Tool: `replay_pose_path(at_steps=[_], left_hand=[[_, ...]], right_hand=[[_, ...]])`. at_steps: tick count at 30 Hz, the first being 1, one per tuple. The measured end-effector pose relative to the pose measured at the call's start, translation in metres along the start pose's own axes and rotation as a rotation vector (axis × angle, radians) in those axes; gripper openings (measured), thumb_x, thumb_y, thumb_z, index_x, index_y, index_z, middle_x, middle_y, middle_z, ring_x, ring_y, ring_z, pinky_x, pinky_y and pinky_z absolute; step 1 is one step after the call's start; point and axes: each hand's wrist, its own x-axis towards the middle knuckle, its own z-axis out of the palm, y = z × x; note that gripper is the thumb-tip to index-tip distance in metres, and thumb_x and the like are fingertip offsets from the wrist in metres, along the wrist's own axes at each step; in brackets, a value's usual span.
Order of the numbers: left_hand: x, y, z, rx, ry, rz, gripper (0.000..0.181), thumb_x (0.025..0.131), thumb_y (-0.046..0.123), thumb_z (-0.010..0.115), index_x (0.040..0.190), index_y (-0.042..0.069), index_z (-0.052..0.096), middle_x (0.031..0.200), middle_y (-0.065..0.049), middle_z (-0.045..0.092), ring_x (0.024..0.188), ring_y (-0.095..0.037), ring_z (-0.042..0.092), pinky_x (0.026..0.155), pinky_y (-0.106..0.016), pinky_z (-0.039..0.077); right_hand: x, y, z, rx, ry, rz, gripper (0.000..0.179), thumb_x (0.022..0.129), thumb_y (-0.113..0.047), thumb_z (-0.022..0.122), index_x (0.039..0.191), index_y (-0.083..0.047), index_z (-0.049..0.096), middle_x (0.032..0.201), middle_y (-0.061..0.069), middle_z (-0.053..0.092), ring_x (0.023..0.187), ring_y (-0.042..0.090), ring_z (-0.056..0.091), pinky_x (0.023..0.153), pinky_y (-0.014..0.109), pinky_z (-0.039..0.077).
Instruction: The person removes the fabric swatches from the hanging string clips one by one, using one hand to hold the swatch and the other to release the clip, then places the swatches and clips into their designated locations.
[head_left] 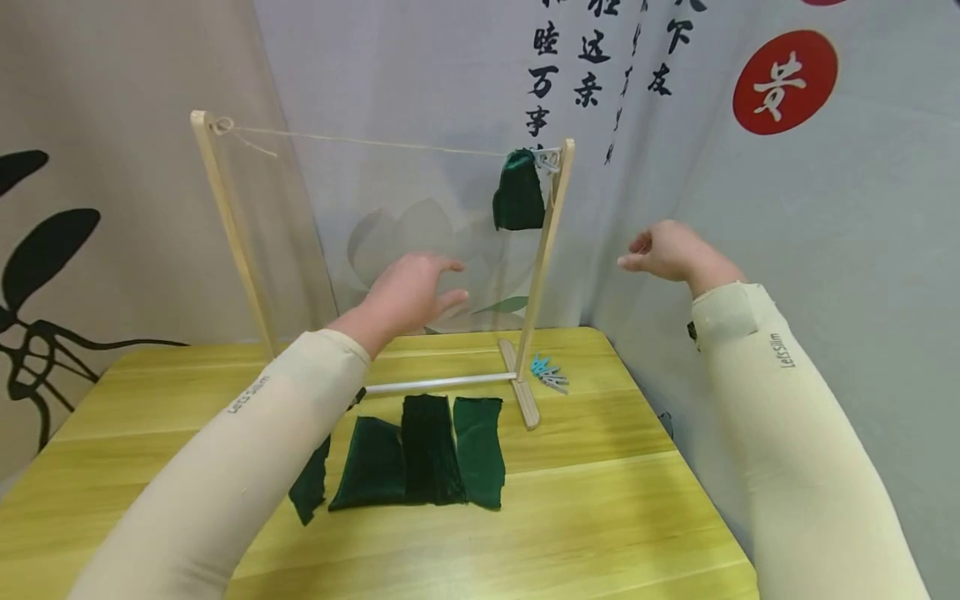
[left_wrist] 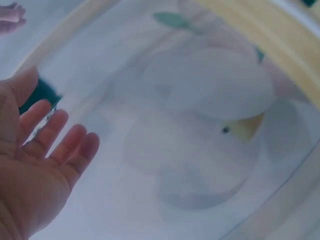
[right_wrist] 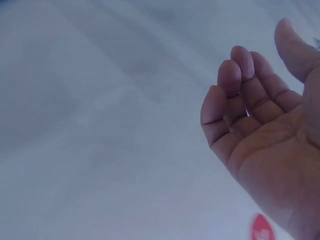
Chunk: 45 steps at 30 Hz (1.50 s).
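My left hand (head_left: 408, 296) hovers in front of the wooden frame, fingers relaxed and apart, palm bare in the left wrist view. Off to the right of the frame's right post (head_left: 546, 258), my right hand (head_left: 671, 252) is raised with loosely bent fingers and holds nothing. A dark green cloth (head_left: 519, 192) hangs over the string (head_left: 375, 142) near that post. Beside the cloth, at the string's right end, several pale clothespins (head_left: 549, 158) are bunched. Several green cloths (head_left: 480, 450) lie side by side on the table, one partly hidden by my left sleeve.
On the wooden table (head_left: 585, 500), several blue and grey clothespins (head_left: 550, 372) lie right of the frame's foot (head_left: 529, 406). A white rod (head_left: 442, 383) runs low between the posts. The left post (head_left: 232, 225) stands behind my left arm. A printed curtain (head_left: 420, 67) hangs behind.
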Motion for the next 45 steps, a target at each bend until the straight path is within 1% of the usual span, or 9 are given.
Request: replay_pose_path(at_steps=[6,9,12,16,19,25,30,38,45], left_hand=[[0.022,0.019,-0.039,-0.123,0.148,0.014,0.064,0.108,0.041,0.064,0.164,0.018,0.045,0.170,-0.006,0.045,0.160,-0.030,0.037,0.131,-0.051,0.033],[0.030,0.028,-0.052,-0.187,0.228,0.036,0.065,0.108,0.041,0.063,0.166,0.020,0.042,0.171,-0.002,0.043,0.161,-0.025,0.036,0.132,-0.046,0.032],[0.037,0.039,-0.060,-0.232,0.268,0.053,0.066,0.108,0.044,0.063,0.166,0.025,0.040,0.170,0.002,0.044,0.159,-0.020,0.039,0.131,-0.042,0.034],[0.045,0.051,-0.067,-0.242,0.242,0.052,0.067,0.107,0.047,0.062,0.167,0.033,0.037,0.171,0.007,0.043,0.159,-0.017,0.039,0.130,-0.041,0.035],[0.052,0.060,-0.070,-0.212,0.206,0.048,0.067,0.107,0.048,0.061,0.168,0.036,0.035,0.172,0.008,0.040,0.160,-0.015,0.037,0.131,-0.041,0.034],[0.064,0.075,-0.068,-0.148,0.178,0.062,0.063,0.109,0.045,0.060,0.167,0.034,0.038,0.173,0.011,0.038,0.163,-0.015,0.032,0.132,-0.039,0.031],[0.070,0.082,-0.065,-0.132,0.184,0.076,0.061,0.109,0.043,0.059,0.166,0.030,0.040,0.172,0.008,0.041,0.162,-0.017,0.034,0.132,-0.038,0.032],[0.076,0.080,-0.063,-0.092,0.187,0.031,0.061,0.110,0.042,0.059,0.166,0.026,0.041,0.171,0.002,0.042,0.162,-0.021,0.035,0.131,-0.039,0.033],[0.079,0.081,-0.063,-0.068,0.187,0.014,0.061,0.111,0.041,0.058,0.167,0.024,0.040,0.171,0.000,0.042,0.162,-0.024,0.035,0.131,-0.040,0.033]], right_hand=[[-0.008,-0.040,-0.038,-0.015,0.165,-0.041,0.051,0.111,-0.034,0.059,0.147,0.003,0.057,0.146,0.029,0.059,0.132,0.045,0.055,0.113,0.062,0.048],[-0.011,-0.057,-0.050,0.007,0.274,-0.059,0.049,0.112,-0.033,0.055,0.149,-0.001,0.058,0.145,0.025,0.060,0.129,0.041,0.055,0.113,0.060,0.050],[-0.014,-0.074,-0.056,0.029,0.363,-0.078,0.050,0.113,-0.036,0.053,0.152,-0.006,0.057,0.146,0.021,0.062,0.128,0.038,0.056,0.112,0.057,0.051],[-0.017,-0.096,-0.055,0.038,0.442,-0.150,0.050,0.111,-0.039,0.056,0.152,-0.010,0.057,0.144,0.017,0.064,0.127,0.034,0.058,0.110,0.053,0.053],[-0.018,-0.110,-0.049,-0.017,0.475,-0.229,0.053,0.108,-0.039,0.063,0.154,-0.012,0.056,0.147,0.015,0.063,0.129,0.033,0.059,0.109,0.052,0.054],[-0.014,-0.123,-0.036,-0.177,0.597,-0.393,0.054,0.101,-0.028,0.078,0.149,-0.012,0.061,0.149,0.014,0.062,0.138,0.036,0.057,0.117,0.053,0.049],[-0.006,-0.126,-0.031,-0.275,0.698,-0.489,0.046,0.098,-0.023,0.081,0.138,-0.008,0.067,0.138,0.015,0.069,0.130,0.039,0.061,0.115,0.053,0.049],[0.003,-0.132,-0.025,-0.371,0.773,-0.528,0.038,0.098,-0.021,0.081,0.130,-0.005,0.069,0.130,0.016,0.073,0.121,0.039,0.063,0.099,0.052,0.050],[0.005,-0.137,-0.023,-0.432,0.797,-0.518,0.031,0.101,-0.022,0.077,0.126,-0.005,0.072,0.127,0.014,0.075,0.120,0.036,0.064,0.098,0.049,0.051]])
